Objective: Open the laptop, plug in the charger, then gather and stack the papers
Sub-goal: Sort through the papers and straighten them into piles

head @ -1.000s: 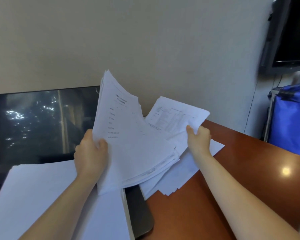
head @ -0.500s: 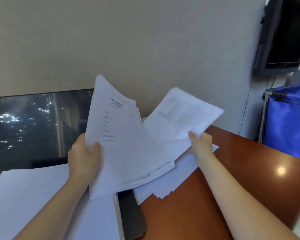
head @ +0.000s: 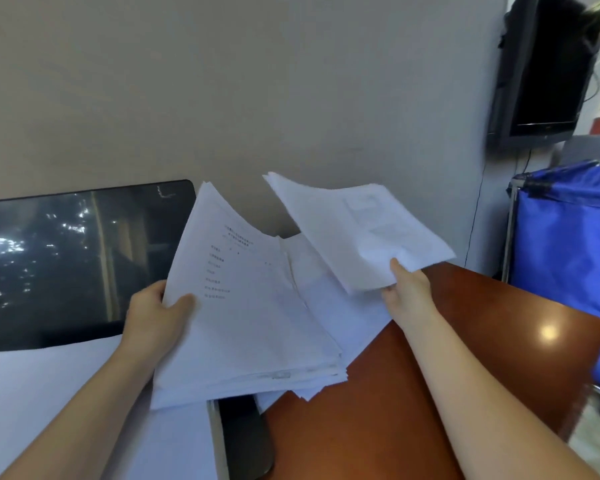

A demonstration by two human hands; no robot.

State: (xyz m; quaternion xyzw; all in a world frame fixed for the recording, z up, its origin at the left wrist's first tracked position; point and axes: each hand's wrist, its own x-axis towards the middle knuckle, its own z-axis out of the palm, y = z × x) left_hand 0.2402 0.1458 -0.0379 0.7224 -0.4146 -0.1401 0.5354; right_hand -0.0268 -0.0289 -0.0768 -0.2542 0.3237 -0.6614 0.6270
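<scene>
- Since the earlier frame, the right hand (head: 409,289) is lifting its thin sheaf of white printed sheets (head: 361,230) higher off the loose white papers (head: 347,306) lying below and left of it. Its thumb and fingers are pinching the sheaf's near corner.
- The left hand (head: 156,315) is gripping the left edge of a thick stack of white printed papers (head: 250,323), thumb on top, fingers curled behind.
- Behind the left hand, the open black laptop screen (head: 66,265) is standing, and more white sheets (head: 32,393) are lying beneath its forearm.
- The glossy red-brown wooden table (head: 361,427) is stretching under the right forearm.
</scene>
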